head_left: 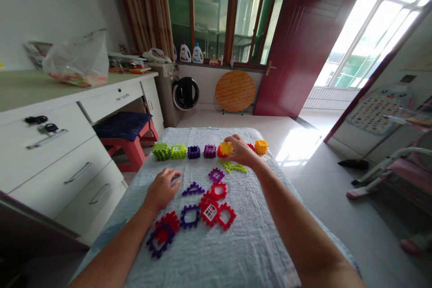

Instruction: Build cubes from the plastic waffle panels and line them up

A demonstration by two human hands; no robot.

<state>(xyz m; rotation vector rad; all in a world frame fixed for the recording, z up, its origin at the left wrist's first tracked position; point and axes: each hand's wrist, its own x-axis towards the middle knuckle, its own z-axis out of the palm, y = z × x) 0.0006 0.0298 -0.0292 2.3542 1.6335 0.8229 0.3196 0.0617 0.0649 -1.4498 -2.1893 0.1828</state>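
Note:
My right hand (239, 150) is at the far row of toothed plastic building blocks, its fingers closed on a yellow-orange block (226, 149) with red at its side. My left hand (164, 190) rests on the cloth with loosely curled fingers, a gap between thumb and fingers, and nothing visible in it. Left of the held block stand purple (209, 151), dark violet (193, 152), lime (178, 151) and green (161, 151) blocks. An orange block (261, 146) stands at the right end, beside a partly hidden red one. Flat lime pieces (234, 167) lie below my right hand.
On the cloth-covered table (249, 243) lie a violet triangle (193, 189), a purple piece (216, 175), several red pieces (209, 211) and dark violet frames (190, 216). A stool (126, 128) and a white desk (111, 99) stand left. A round wooden board (235, 91) leans behind.

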